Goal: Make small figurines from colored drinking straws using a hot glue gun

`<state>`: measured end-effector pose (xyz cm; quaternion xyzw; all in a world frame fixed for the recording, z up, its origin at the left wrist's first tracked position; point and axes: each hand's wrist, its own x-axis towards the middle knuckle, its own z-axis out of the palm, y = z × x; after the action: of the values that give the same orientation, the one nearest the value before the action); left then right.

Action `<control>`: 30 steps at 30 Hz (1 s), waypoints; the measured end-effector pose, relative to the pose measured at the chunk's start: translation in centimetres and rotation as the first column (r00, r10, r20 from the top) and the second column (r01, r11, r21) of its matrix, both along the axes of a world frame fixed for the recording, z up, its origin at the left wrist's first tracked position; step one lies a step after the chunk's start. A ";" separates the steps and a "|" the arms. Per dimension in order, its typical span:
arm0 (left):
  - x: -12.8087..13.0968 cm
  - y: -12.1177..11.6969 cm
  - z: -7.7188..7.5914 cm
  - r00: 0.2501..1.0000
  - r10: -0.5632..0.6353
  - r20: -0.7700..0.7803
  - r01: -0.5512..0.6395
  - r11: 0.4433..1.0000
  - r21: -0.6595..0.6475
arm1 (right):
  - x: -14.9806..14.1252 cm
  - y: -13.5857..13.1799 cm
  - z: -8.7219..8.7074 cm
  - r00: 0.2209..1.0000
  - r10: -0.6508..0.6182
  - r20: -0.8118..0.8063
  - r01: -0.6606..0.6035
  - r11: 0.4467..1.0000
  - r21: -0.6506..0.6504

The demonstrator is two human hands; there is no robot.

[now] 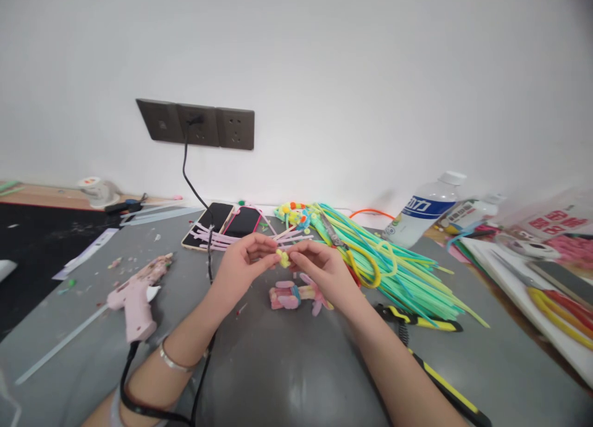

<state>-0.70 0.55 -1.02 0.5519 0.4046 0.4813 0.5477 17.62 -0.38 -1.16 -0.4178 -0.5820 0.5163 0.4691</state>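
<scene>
Between the fingertips of both hands is a small yellow fuzzy piece [283, 258], too small to make out fully. My left hand [243, 260] pinches it from the left, thumb and forefinger closed. From the right, my right hand [319, 266] grips its other side in a pinch. Just below, on the grey table, lies a pink pipe-cleaner figure [290, 296] with a blue band; my right hand covers part of it. Lilac pipe cleaners [213, 236] lie behind my hands, partly over two phones [243, 222].
A pink glue gun [134, 300] with a black cord lies left. Right are green pipe cleaners [407, 272], yellow-handled scissors [368, 269], black-and-yellow pliers [430, 321] and a tilted bottle [424, 211]. Colourful fuzzy pieces [294, 215] sit near the wall. The cord runs up to a socket [197, 124].
</scene>
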 end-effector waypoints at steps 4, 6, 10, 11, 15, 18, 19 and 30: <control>0.0 0.0 0.1 1.000 0.012 -0.016 -0.011 1.000 0.023 | -0.1 -0.1 0.0 1.000 0.007 -0.018 -0.008 1.000 -0.028; 0.0 0.0 0.2 1.000 0.006 -0.018 -0.006 1.000 0.022 | -0.1 -0.1 0.0 1.000 0.011 -0.005 -0.011 0.999 -0.034; 0.0 0.0 0.2 1.000 -0.009 -0.016 0.009 1.000 0.024 | -0.1 -0.1 0.1 1.000 0.002 0.014 -0.001 1.000 -0.030; 0.0 -0.1 0.1 1.000 -0.009 -0.015 0.009 1.000 0.030 | -0.1 -0.1 0.1 1.000 0.003 0.019 -0.003 1.000 -0.029; 0.1 -0.2 0.2 0.999 -0.014 -0.038 0.017 0.997 0.070 | -0.1 -0.3 0.3 0.999 0.029 0.043 -0.027 0.999 -0.043; 0.3 -0.3 0.3 0.997 -0.043 -0.057 0.047 0.996 0.082 | -0.2 -0.3 0.5 0.997 0.033 0.072 -0.031 0.999 -0.040; 0.3 -0.3 0.3 0.997 -0.049 -0.056 0.053 0.995 0.080 | -0.1 -0.3 0.5 0.996 0.031 0.082 -0.028 0.999 -0.036; 0.1 0.0 0.0 1.000 0.011 0.011 -0.011 1.000 -0.017 | 0.5 0.5 -0.9 0.848 -0.240 0.472 0.069 0.934 0.350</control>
<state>-0.64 0.56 -1.00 0.5423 0.4087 0.4841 0.5518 18.08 0.17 -2.08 -0.5031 -0.7246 0.2468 0.4011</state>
